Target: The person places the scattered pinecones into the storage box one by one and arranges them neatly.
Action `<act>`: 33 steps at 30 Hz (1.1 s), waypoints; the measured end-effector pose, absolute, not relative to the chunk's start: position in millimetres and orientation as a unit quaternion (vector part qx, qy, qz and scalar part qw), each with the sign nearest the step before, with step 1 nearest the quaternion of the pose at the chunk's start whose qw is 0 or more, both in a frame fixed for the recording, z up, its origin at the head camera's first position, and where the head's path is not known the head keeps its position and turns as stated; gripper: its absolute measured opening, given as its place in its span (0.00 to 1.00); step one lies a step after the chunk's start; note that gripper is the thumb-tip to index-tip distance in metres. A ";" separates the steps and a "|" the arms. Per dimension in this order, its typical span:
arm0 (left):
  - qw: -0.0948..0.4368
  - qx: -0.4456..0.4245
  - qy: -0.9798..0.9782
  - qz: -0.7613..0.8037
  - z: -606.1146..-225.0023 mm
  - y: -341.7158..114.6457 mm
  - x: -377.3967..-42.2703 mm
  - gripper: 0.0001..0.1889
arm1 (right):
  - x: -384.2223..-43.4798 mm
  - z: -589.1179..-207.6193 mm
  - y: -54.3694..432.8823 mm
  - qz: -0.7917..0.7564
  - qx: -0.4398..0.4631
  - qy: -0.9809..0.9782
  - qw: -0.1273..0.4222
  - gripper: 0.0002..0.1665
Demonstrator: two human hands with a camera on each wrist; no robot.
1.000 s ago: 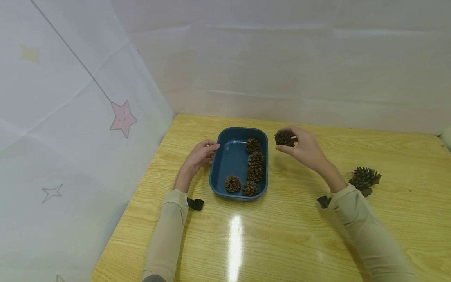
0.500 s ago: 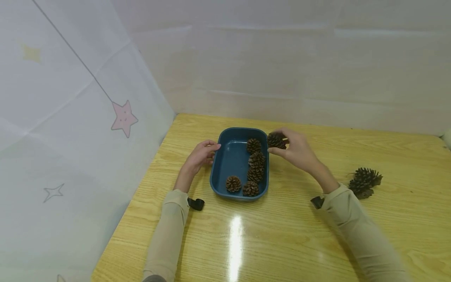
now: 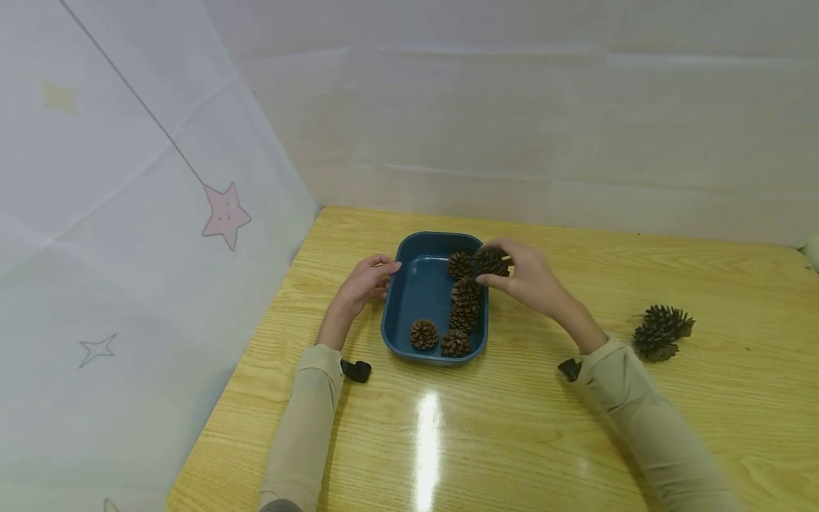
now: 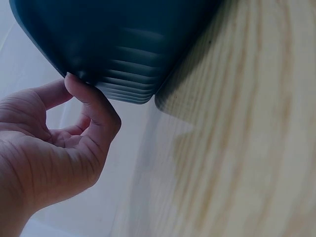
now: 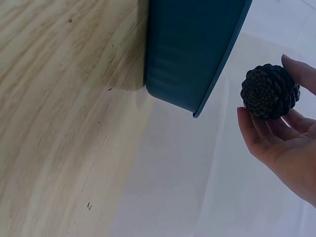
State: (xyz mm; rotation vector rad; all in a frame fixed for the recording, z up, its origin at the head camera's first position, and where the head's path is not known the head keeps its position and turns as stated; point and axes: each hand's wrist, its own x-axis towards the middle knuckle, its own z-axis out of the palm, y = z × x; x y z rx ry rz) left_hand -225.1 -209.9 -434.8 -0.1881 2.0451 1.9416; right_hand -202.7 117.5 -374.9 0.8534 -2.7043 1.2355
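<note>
Wrist view shows right hand pinching pinecone; left hand touches tray.

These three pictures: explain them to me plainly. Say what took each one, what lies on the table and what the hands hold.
No machine works here: a person wearing three cameras uses two bare hands. The wide picture comes from a camera on the head, looking down at a wooden table. The other two come from cameras on the wrists, so each shows one hand from very close.

On the table stands a blue tray with several pine cones inside. More loose cones lie off to the right.

The left hand touches the tray's left rim; the left wrist view shows a fingertip against its ribbed corner. The right hand holds one pine cone with its fingers, above the tray's right edge.
</note>
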 end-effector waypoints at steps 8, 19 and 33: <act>0.156 -0.064 0.713 0.680 -435.1 -210.1 -224.7 0.09 | -202.4 -374.3 110.7 0.396 0.282 -0.874 0.017 0.31; 0.150 -0.072 0.717 0.677 -434.0 -215.5 -220.5 0.09 | -202.0 -375.5 97.9 0.398 0.306 -0.865 0.001 0.32; 0.154 -0.063 0.714 0.680 -432.6 -210.9 -222.9 0.11 | -202.0 -377.9 91.2 0.396 0.317 -0.862 -0.014 0.32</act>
